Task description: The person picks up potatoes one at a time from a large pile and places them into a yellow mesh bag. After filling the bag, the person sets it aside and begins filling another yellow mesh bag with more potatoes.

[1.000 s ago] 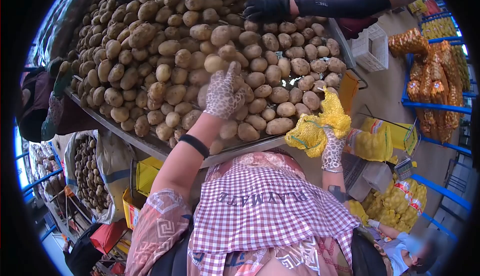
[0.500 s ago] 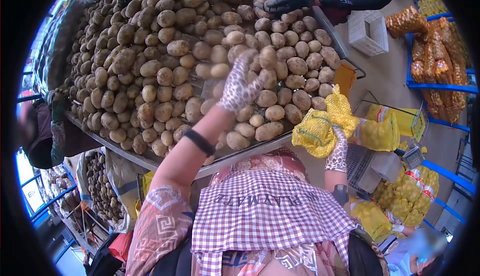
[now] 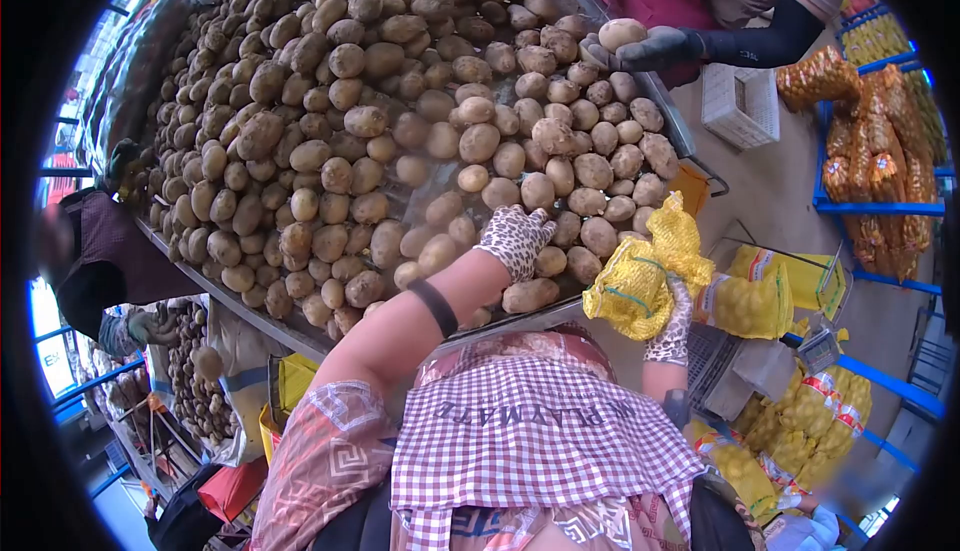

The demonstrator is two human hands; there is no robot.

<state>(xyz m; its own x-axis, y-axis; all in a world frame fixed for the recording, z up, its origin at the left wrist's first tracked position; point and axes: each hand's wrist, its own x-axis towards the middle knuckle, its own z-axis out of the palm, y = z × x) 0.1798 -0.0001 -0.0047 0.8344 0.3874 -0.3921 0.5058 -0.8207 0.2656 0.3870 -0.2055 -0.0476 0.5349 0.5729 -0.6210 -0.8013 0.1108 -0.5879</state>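
My left hand (image 3: 515, 239), in a leopard-print glove, hovers palm down over the near edge of a big heap of potatoes (image 3: 400, 101). Its fingers curl around a potato that the glove mostly hides. To the right of the table my right hand (image 3: 668, 326), in the same kind of glove, grips a yellow mesh bag (image 3: 640, 276) from below, and the bag bulges with potatoes. The two hands are about a hand's width apart. A checked apron (image 3: 540, 431) covers my chest below them.
The potatoes lie on a metal-edged table (image 3: 300, 326). A co-worker's dark-gloved hand (image 3: 650, 46) holds a potato at the far right. Another person (image 3: 100, 271) stands at the left. Filled yellow bags (image 3: 760, 301), a white crate (image 3: 740, 101) and blue racks (image 3: 880, 201) stand on the right.
My left hand reached out over the heap, then drew back toward the near edge and the bag. The right hand kept the bag nearly still. The co-worker's hand lifted a potato.
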